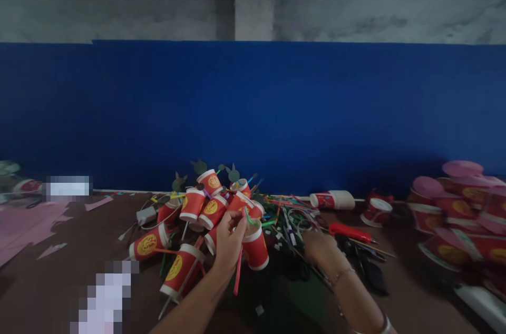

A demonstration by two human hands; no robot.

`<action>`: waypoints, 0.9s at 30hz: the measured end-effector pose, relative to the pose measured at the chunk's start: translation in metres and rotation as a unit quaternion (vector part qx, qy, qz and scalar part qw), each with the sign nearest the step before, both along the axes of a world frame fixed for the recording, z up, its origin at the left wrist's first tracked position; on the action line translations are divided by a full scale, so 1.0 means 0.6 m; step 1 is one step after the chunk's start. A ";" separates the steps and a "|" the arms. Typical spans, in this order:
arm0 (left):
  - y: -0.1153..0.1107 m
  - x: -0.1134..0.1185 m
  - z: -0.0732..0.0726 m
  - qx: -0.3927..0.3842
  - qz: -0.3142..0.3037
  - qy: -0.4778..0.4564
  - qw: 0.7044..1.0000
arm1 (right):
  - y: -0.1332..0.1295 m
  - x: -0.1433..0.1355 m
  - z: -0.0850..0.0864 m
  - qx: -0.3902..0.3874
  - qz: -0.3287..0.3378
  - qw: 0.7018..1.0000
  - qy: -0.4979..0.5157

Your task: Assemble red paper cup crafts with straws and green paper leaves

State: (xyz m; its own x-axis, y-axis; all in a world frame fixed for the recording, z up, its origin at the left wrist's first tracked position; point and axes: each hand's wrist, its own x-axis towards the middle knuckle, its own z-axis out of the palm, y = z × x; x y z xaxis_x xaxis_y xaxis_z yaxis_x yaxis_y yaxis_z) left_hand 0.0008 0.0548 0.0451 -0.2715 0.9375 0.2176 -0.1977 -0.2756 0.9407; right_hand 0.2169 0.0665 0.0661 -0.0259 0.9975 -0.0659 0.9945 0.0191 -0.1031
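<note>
Okay, so just the head view to go on. The red paper cup [256, 251] is out front over the table [286, 310], left grip [231, 234] closed at its rim by a bent green straw [250, 216]; can't swear whether rim or straw takes the hold. Right grip [319, 248] is down in the clutter near a red-handled tool [351, 232], too smeared for me to tell if it's got anything.

Handling-wise I'd guess super light, a bit slick, walls dent easily. I'd pinch the rolled rim, and go gently around the straws.

Count: one cup in hand, roughly ten in the pile [213, 211] beside it, one upright cup [377, 213] off right, one red-handled tool. Pink-topped cups [458, 207] far right: several, too blurry to count.
</note>
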 end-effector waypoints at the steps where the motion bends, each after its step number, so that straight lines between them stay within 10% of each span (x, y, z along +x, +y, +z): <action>1: 0.000 0.000 0.000 -0.002 -0.003 0.004 1.000 | 0.003 0.001 -0.002 -0.009 -0.005 1.000 -0.006; 8: -0.012 0.007 0.008 0.003 -0.023 0.075 0.997 | -0.002 -0.018 0.028 -0.011 0.015 1.000 -0.003; 14: -0.023 0.013 0.019 0.025 -0.017 0.147 0.989 | -0.042 -0.077 0.071 0.153 0.172 0.949 0.217; 27: -0.029 0.008 0.016 0.031 -0.001 0.260 0.965 | -0.057 -0.098 0.067 0.228 0.240 0.903 0.273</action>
State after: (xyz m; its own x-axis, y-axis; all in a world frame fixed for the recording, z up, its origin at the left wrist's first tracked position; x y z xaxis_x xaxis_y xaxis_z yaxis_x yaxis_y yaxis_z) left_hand 0.0056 0.0372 0.0545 -0.1092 0.9188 0.3793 0.2973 -0.3339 0.8945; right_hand 0.1582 0.0321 0.1065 -0.3677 0.7825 0.5024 0.6630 0.5995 -0.4484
